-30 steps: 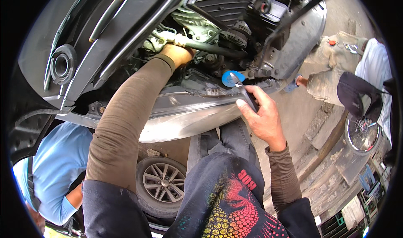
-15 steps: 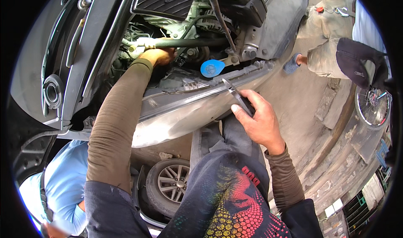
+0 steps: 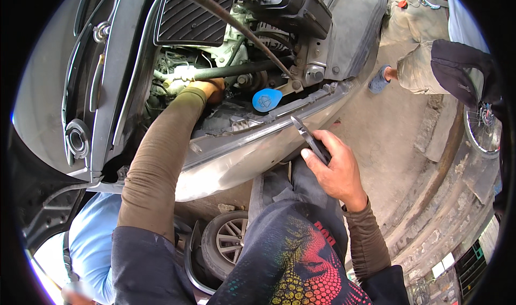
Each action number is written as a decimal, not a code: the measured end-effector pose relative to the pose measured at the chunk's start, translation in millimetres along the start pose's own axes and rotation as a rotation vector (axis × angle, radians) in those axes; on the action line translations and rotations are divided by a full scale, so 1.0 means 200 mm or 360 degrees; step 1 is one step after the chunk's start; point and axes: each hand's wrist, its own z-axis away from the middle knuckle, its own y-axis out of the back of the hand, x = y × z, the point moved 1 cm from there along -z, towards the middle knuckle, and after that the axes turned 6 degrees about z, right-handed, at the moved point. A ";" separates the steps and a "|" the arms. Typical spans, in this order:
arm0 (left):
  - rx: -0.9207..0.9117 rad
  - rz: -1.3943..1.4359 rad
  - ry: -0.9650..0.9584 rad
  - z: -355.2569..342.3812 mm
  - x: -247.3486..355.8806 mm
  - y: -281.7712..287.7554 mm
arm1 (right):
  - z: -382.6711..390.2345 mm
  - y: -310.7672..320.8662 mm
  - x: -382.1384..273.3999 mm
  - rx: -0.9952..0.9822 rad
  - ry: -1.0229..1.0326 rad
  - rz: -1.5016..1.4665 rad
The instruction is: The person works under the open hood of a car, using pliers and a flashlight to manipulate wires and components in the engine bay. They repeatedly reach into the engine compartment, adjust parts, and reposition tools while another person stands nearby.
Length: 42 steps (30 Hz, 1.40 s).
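Note:
My left hand (image 3: 213, 90) reaches down into the car's engine bay, just below a thick black hose (image 3: 244, 69). Its fingers go in among the parts and are hidden, so what they touch does not show. Light-coloured hose fittings (image 3: 180, 76) lie beside that wrist. Over the front edge of the car, my right hand (image 3: 337, 170) is closed around a slim dark tool (image 3: 313, 143) with a greyish narrow end pointing toward the engine bay; its exact kind is unclear. Between the two hands sits a blue reservoir cap (image 3: 266, 100).
A thin rod (image 3: 236, 28) slants across the bay. The headlight (image 3: 242, 162) lies along the near edge, with a wheel (image 3: 226, 240) below. A person in blue (image 3: 95, 235) is at lower left; another in khaki trousers (image 3: 411, 30) stands at right, near a bicycle wheel (image 3: 481, 130).
My view has shifted slightly, and the rod now crosses farther left. My left hand stays in the bay; my right still holds the dark tool near the headlight edge.

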 end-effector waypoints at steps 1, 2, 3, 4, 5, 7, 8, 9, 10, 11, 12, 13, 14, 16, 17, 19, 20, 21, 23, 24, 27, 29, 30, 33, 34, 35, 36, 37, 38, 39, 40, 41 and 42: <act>0.0070 -0.0035 0.0054 0.00 0.01 0.01 | 0.00 0.00 0.01 0.0002 -0.0008 0.0000; 0.0066 -0.0078 0.0067 0.00 0.02 0.01 | 0.01 0.00 0.01 0.0016 0.0003 -0.0006; 0.0048 -0.0118 0.0073 0.00 0.03 0.00 | 0.01 0.01 0.02 0.0029 0.0015 -0.0013; -0.0046 -0.0150 0.0057 0.01 0.03 0.00 | 0.01 0.01 0.02 0.0040 0.0030 -0.0021; -0.0212 -0.0237 0.0080 0.01 0.04 0.01 | 0.01 0.01 0.02 0.0039 0.0029 -0.0013; -0.0047 -0.0292 0.0078 0.03 0.04 0.00 | 0.01 0.02 0.02 0.0035 0.0030 0.0004; 0.0060 -0.0327 0.0078 0.03 0.04 -0.01 | 0.01 0.02 0.02 0.0035 0.0037 -0.0005; 0.0130 -0.0361 0.0082 0.04 0.03 -0.02 | 0.01 0.02 0.01 0.0035 0.0046 -0.0013; 0.0096 -0.0388 0.0048 0.03 0.03 -0.03 | 0.02 0.02 0.00 0.0035 0.0053 -0.0020; 0.0026 -0.0241 0.0069 0.02 0.02 -0.03 | 0.02 0.02 0.00 0.0039 0.0053 -0.0019; 0.0094 -0.0247 0.0055 0.02 0.02 -0.05 | 0.02 0.02 -0.01 0.0040 0.0055 -0.0017; 0.0160 -0.0259 0.0030 0.01 0.02 -0.06 | 0.03 0.02 -0.01 0.0043 0.0052 0.0000; 0.0254 -0.0467 -0.0019 0.01 0.02 -0.07 | 0.03 0.01 -0.02 0.0051 0.0072 0.0031; 0.0551 -0.0320 0.0066 0.03 0.02 -0.09 | 0.04 0.01 -0.02 0.0018 0.0044 0.0007; 0.0624 -0.0343 0.0089 0.04 0.03 -0.09 | 0.04 0.01 -0.01 0.0004 0.0026 0.0005; 0.0538 -0.0279 0.0056 0.07 0.04 -0.07 | 0.05 0.01 0.00 -0.0005 0.0004 0.0007; 0.0625 -0.0154 -0.0001 0.11 0.04 -0.07 | 0.05 0.00 0.00 -0.0011 -0.0009 0.0007; 0.0720 -0.0057 -0.0061 0.15 0.05 -0.06 | 0.05 0.00 0.00 0.0006 0.0001 -0.0001; 0.0957 0.0057 -0.0077 0.25 0.08 -0.05 | 0.05 -0.01 0.00 0.0031 0.0023 -0.0019; 0.1044 0.0195 -0.0137 0.29 0.08 -0.03 | 0.05 -0.01 0.00 0.0021 0.0020 -0.0018; 0.1141 0.0038 -0.0100 0.39 0.11 0.02 | 0.05 -0.01 -0.01 0.0025 0.0035 -0.0010; 0.1107 0.0128 -0.0172 0.45 0.12 0.06 | 0.04 -0.01 -0.02 0.0053 0.0094 0.0000; 0.1037 0.0173 -0.0237 0.48 0.12 0.08 | 0.04 -0.01 -0.02 0.0043 0.0090 0.0001; 0.0667 0.0329 -0.0239 0.58 0.11 0.13 | 0.03 -0.02 -0.03 0.0023 0.0103 0.0030; 0.0649 0.0300 -0.0276 0.62 0.11 0.14 | 0.03 -0.02 -0.03 0.0022 0.0104 0.0037; 0.0599 0.0279 -0.0287 0.66 0.11 0.14 | 0.02 -0.03 -0.03 0.0021 0.0097 0.0065; 0.0746 0.0435 -0.0364 0.71 0.11 0.14 | 0.01 -0.03 -0.04 0.0018 0.0129 0.0050; 0.0769 0.0538 -0.0385 0.74 0.10 0.14 | 0.01 -0.04 -0.04 0.0014 0.0152 0.0057; 0.0770 0.0536 -0.0384 0.78 0.11 0.12 | 0.00 -0.04 -0.05 0.0019 0.0184 0.0085; 0.0777 0.0560 -0.0364 0.81 0.10 0.11 | 0.00 -0.04 -0.06 -0.0006 0.0179 0.0081; 0.0728 0.0613 -0.0219 0.81 0.09 0.11 | -0.01 -0.05 -0.07 -0.0024 0.0187 0.0097; 0.0741 0.0695 -0.0265 0.83 0.08 0.10 | -0.02 -0.05 -0.08 -0.0032 0.0202 0.0129; 0.0621 0.0800 -0.0322 0.84 0.08 0.10 | -0.02 -0.06 -0.09 -0.0028 0.0211 0.0117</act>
